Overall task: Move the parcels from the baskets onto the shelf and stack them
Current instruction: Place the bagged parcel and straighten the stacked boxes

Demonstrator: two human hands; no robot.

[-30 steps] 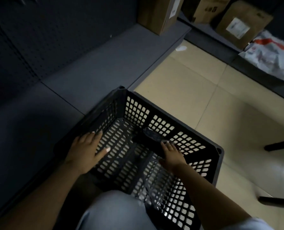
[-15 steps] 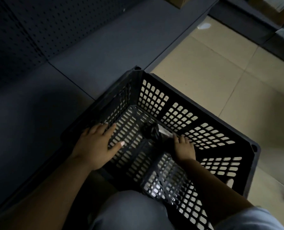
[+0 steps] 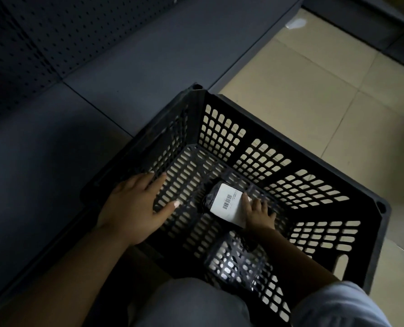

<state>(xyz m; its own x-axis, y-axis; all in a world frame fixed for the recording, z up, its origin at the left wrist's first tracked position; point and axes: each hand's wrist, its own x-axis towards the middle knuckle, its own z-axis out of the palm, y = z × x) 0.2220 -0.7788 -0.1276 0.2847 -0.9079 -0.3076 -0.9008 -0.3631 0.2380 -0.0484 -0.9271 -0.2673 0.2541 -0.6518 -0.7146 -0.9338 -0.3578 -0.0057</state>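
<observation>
A moment before, the parcel (image 3: pixel 224 205) lay dark side up at the bottom of the basket (image 3: pixel 382 208); now its white label faced up, so the right hand (image 3: pixel 257 212) had turned it over. That looked like the start of picking it up, though it was not lifted yet. The right hand's fingers (image 3: pixel 246 198) lay on the parcel's right edge, but I could not tell if they gripped it or only touched it. The left hand (image 3: pixel 135 206) rested flat on the basket's left wall, fingers spread, holding nothing. The parcel sat near the middle of the basket floor. Its long side ran from far left to near right. The shelf (image 3: pixel 125 62) waited on the left, just beside the basket.
</observation>
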